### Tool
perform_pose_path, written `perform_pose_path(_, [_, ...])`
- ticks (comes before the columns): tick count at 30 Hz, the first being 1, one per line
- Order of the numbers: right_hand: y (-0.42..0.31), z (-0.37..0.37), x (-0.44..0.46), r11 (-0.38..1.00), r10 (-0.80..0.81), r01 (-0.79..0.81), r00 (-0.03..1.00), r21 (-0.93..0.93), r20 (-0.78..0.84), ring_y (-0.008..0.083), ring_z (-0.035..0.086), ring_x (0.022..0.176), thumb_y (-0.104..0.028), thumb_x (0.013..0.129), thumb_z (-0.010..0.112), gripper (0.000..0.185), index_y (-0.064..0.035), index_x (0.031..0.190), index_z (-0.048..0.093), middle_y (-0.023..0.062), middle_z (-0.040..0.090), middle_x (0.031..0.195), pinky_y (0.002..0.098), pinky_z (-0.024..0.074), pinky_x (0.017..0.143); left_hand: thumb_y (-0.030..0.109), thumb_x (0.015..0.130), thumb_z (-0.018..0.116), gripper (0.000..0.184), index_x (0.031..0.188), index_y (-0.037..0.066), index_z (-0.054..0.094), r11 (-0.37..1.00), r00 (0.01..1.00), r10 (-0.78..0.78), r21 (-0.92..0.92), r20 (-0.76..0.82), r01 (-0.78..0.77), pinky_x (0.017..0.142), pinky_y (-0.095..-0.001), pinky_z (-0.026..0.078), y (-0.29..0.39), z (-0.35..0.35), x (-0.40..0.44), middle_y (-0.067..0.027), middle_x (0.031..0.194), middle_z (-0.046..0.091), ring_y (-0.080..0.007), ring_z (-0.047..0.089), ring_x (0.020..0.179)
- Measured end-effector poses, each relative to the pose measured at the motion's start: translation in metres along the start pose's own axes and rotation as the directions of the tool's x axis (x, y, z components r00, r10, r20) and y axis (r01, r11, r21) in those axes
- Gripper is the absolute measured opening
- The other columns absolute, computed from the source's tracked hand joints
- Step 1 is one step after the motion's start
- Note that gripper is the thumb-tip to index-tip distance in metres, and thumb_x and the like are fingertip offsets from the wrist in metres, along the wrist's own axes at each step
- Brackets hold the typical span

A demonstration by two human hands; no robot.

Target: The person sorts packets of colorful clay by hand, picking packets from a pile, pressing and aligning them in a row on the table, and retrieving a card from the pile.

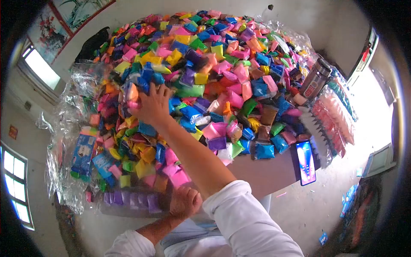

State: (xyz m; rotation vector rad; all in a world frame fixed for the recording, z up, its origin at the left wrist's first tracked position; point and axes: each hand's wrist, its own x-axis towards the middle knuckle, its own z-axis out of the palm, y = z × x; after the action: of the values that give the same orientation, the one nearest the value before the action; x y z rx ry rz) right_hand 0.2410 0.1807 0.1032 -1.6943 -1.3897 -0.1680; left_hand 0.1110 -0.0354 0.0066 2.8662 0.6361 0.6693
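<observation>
A big heap of small, soft-looking coloured packets [227, 100] covers the table. My right hand [154, 103] reaches across to the heap's left middle, fingers apart and bent over the packets. Just beyond its fingertips are blue packets [145, 81], and an orange packet [133, 92] lies to their left; no packet is plainly gripped. My left hand [186, 202] is curled into a fist at the near table edge, below some pink packets [179, 176]. Whatever its fingers may hold is hidden. Left of it, a row of purple packets [132, 200] lies along the edge.
A phone with a lit screen [305, 162] lies at the table's right front edge. Behind it are a metal flask [316, 79] and strips of clear packaging [332, 118]. Crumpled clear plastic [64, 145] hangs at the left, beside a blue printed pack [83, 154].
</observation>
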Motion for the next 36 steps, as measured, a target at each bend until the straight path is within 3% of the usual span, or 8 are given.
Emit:
perform_pose_path(15, [0.048, -0.043, -0.060, 0.983, -0.107, 0.097, 0.993, -0.156, -0.054, 0.0442, 0.039, 0.110, -0.047, 0.064, 0.068, 0.048, -0.0118, 0.097, 0.067, 0.0282, 0.040, 0.127, 0.0527, 0.0297, 0.093, 0.008, 0.070, 0.061, 0.016, 0.080, 0.007, 0.049, 1.000, 0.995, -0.021, 0.014, -0.094, 0.022, 0.064, -0.0464, 0.040, -0.001, 0.010, -0.013, -0.0112, 0.069, 0.050, -0.0333, 0.052, 0.068])
perform_pose_path(24, [0.077, -0.101, -0.055, 0.957, -0.059, 0.138, 0.954, -0.255, 0.295, 0.0399, 0.044, 0.113, -0.054, 0.069, 0.064, 0.048, -0.0261, 0.109, 0.065, 0.0238, 0.041, 0.129, 0.0504, 0.0346, 0.092, 0.015, 0.074, 0.061, 0.013, 0.080, 0.006, 0.054, 0.997, 0.991, -0.077, -0.033, -0.107, 0.074, 0.074, -0.0465, 0.043, -0.001, 0.004, -0.014, -0.0139, 0.079, 0.058, -0.0349, 0.057, 0.077])
perform_pose_path(26, [0.088, -0.116, -0.051, 0.943, -0.106, 0.204, 0.932, -0.261, 0.346, 0.0327, 0.055, 0.100, -0.048, 0.071, 0.064, 0.039, -0.0250, 0.102, 0.068, 0.0189, 0.057, 0.106, 0.0424, 0.0468, 0.081, 0.016, 0.074, 0.061, 0.012, 0.077, 0.006, 0.055, 0.984, 0.989, -0.148, -0.101, 0.030, 0.150, 0.075, -0.0458, 0.043, 0.000, 0.000, -0.009, -0.0136, 0.080, 0.059, -0.0343, 0.057, 0.079])
perform_pose_path(28, [0.116, -0.118, -0.038, 0.985, -0.081, -0.020, 0.824, 0.171, 0.560, 0.0279, 0.062, 0.078, -0.041, 0.073, 0.065, 0.031, -0.0254, 0.100, 0.068, 0.0148, 0.063, 0.083, 0.0364, 0.0518, 0.065, 0.016, 0.074, 0.061, 0.012, 0.077, 0.005, 0.056, 0.979, 0.981, -0.183, -0.081, 0.065, 0.188, 0.076, -0.0456, 0.043, 0.003, -0.004, -0.011, -0.0135, 0.080, 0.059, -0.0337, 0.057, 0.080])
perform_pose_path(30, [0.202, -0.070, -0.037, 0.858, -0.387, 0.281, 0.904, 0.431, 0.180, 0.0210, 0.062, 0.064, -0.031, 0.076, 0.065, 0.023, -0.0182, 0.094, 0.069, 0.0079, 0.064, 0.071, 0.0329, 0.0506, 0.056, 0.017, 0.073, 0.060, 0.013, 0.077, 0.005, 0.056, 0.977, 0.976, -0.199, -0.062, 0.086, 0.204, 0.077, -0.0454, 0.043, 0.000, -0.003, -0.004, -0.0134, 0.080, 0.059, -0.0331, 0.057, 0.080])
perform_pose_path(33, [0.176, -0.142, -0.040, 0.653, 0.153, -0.334, 0.937, 0.679, 0.314, 0.0120, 0.059, 0.066, -0.021, 0.082, 0.054, 0.021, -0.0045, 0.086, 0.067, 0.0052, 0.067, 0.081, 0.0316, 0.0474, 0.055, 0.018, 0.074, 0.059, 0.014, 0.078, 0.005, 0.057, 0.988, 0.990, -0.140, -0.069, 0.010, 0.141, 0.078, -0.0447, 0.041, -0.001, 0.003, -0.009, -0.0127, 0.079, 0.059, -0.0310, 0.057, 0.081])
perform_pose_path(34, [0.206, -0.141, -0.031, 0.902, -0.095, 0.030, 0.987, 0.431, 0.131, 0.0131, 0.058, 0.064, -0.019, 0.081, 0.056, 0.019, -0.0032, 0.084, 0.066, 0.0036, 0.064, 0.076, 0.0315, 0.0468, 0.056, 0.019, 0.074, 0.059, 0.015, 0.078, 0.005, 0.058, 0.986, 0.989, -0.149, -0.075, -0.006, 0.148, 0.078, -0.0438, 0.041, -0.001, 0.004, -0.011, -0.0124, 0.079, 0.059, -0.0300, 0.057, 0.081])
perform_pose_path(36, [0.239, -0.134, -0.026, 0.938, -0.059, 0.043, 0.998, 0.343, 0.036, 0.0166, 0.058, 0.064, -0.019, 0.079, 0.061, 0.018, -0.0026, 0.084, 0.066, 0.0051, 0.063, 0.073, 0.0297, 0.0464, 0.060, 0.020, 0.074, 0.059, 0.015, 0.077, 0.005, 0.058, 0.984, 0.985, -0.169, -0.070, -0.035, 0.167, 0.076, -0.0429, 0.040, -0.004, 0.006, -0.010, -0.0120, 0.078, 0.058, -0.0296, 0.057, 0.080])
